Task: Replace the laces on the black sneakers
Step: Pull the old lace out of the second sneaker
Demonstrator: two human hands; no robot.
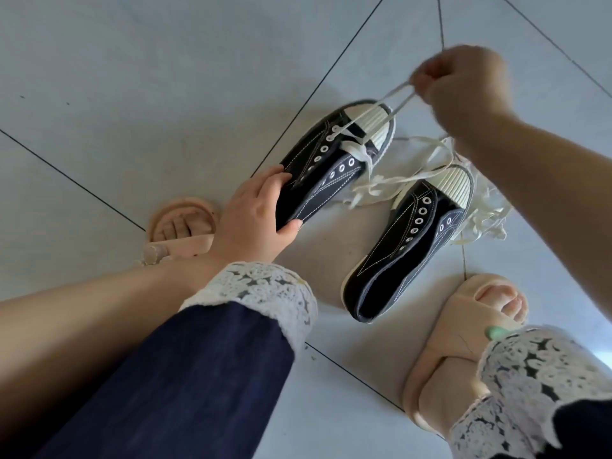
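Head view of lacing in progress on a tiled floor (132, 94). The left hand (258, 210) grips the heel end of the near sneaker (331, 167), fingers over the top and thumb against its side, apparently to anchor the shoe against the pull on the lace. The right hand (463, 91), raised beyond the toe cap, pinches both strands of a cream lace (356, 149) that runs through the front eyelets only; holding the ends together and taut probably evens their lengths before the next crossing. The second sneaker (407, 246) lies just beside the first, its eyelets bare, within reach for its turn. Loose laces (486, 207) lie tangled around both toe caps, whether old or new cannot be told
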